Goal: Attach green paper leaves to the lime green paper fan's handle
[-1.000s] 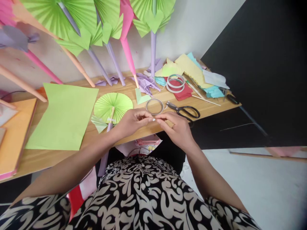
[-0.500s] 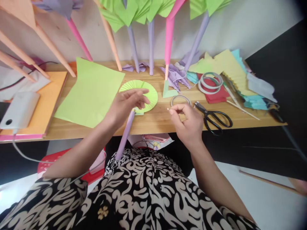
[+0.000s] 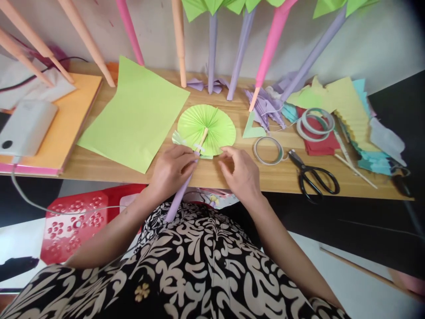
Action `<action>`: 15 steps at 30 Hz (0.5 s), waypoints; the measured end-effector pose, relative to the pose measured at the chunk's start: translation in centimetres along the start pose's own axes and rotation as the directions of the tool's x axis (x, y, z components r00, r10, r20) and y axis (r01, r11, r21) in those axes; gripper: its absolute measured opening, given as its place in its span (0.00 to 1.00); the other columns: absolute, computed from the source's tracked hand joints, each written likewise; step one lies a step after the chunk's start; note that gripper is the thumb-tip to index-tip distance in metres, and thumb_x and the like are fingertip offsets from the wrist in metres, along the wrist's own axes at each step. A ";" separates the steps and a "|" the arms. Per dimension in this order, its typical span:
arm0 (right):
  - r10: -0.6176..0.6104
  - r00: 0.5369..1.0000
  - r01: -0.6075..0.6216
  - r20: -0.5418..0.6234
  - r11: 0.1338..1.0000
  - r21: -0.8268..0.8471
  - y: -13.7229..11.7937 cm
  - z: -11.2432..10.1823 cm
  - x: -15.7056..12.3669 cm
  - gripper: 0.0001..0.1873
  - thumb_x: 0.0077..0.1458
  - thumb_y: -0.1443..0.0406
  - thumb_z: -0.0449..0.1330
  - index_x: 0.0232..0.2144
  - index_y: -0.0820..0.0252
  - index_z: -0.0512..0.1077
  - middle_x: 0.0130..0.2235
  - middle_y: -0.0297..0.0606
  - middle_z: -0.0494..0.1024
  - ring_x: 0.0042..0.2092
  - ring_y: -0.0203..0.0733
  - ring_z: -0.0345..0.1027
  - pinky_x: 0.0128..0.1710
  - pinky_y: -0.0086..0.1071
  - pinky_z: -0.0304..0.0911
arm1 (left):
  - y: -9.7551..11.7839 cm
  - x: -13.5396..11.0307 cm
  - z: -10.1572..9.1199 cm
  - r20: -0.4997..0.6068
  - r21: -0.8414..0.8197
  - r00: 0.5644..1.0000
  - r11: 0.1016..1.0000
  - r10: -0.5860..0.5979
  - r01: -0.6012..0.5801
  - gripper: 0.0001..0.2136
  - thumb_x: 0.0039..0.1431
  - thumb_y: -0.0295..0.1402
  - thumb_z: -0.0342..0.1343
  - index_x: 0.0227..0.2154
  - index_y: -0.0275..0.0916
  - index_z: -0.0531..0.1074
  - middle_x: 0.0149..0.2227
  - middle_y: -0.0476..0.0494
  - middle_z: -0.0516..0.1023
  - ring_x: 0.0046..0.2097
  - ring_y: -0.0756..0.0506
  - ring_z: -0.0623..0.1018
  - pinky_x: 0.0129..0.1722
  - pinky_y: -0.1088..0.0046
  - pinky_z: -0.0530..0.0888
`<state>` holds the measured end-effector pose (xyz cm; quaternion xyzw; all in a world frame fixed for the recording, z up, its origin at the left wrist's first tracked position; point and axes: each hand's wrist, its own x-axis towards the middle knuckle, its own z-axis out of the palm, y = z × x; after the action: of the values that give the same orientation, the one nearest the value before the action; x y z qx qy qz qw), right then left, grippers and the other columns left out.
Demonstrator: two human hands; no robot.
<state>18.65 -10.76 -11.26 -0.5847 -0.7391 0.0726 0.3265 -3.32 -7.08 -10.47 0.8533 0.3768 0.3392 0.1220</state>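
A round, pleated green paper fan (image 3: 219, 126) lies on the table with a pale stick (image 3: 205, 134) along its lower middle. A small piece of whitish tape crosses the stick. The stick leads into a purple paper tube (image 3: 179, 199) that slants down over the table edge to my lap. My left hand (image 3: 174, 170) is closed on the tube's upper end, just below the tape. At the fan's lower right rim is my right hand (image 3: 241, 173), its index fingertip at the edge and its thumb apart below; nothing shows between them.
A tape roll (image 3: 268, 150) and black-handled scissors (image 3: 315, 177) lie to the right. Stacked tape rolls (image 3: 315, 126) rest on red paper. A green sheet (image 3: 136, 119) lies left, near a white power bank (image 3: 28, 128). Paper flowers' stems (image 3: 212, 53) lean along the wall.
My left hand has come down from over the fan onto the purple tube. My right hand has moved left to the fan's rim. The taped stick now shows on the fan; the view has shifted.
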 end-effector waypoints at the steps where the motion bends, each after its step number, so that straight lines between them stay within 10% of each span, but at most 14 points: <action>1: -0.038 0.999 0.039 0.020 0.998 -0.040 -0.1 0.2 0.2 0.16 0.64 0.69 0.57 0.53 0.54 0.69 0.43 0.39 0.82 0.45 0.48 0.73 0.44 0.39 0.67 | 0.0 0.0 0.1 0.005 -0.004 1.000 1.000 -0.015 0.015 0.08 0.66 0.27 0.56 0.40 0.34 0.80 0.40 0.38 0.82 0.40 0.44 0.79 0.40 0.66 0.77; 15: -0.248 0.959 0.269 0.134 0.948 -0.171 -2.0 0.8 0.2 0.16 0.66 0.72 0.52 0.53 0.59 0.70 0.34 0.38 0.78 0.39 0.47 0.68 0.42 0.41 0.62 | -0.1 -0.2 0.9 -0.009 -0.011 0.997 0.997 -0.079 0.079 0.08 0.66 0.28 0.55 0.39 0.36 0.79 0.37 0.41 0.79 0.38 0.46 0.77 0.37 0.68 0.73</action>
<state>16.51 -10.97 -10.83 -0.5058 -0.8299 -0.0086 0.2352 -2.86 -7.12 -11.33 0.8353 0.4091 0.3403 0.1380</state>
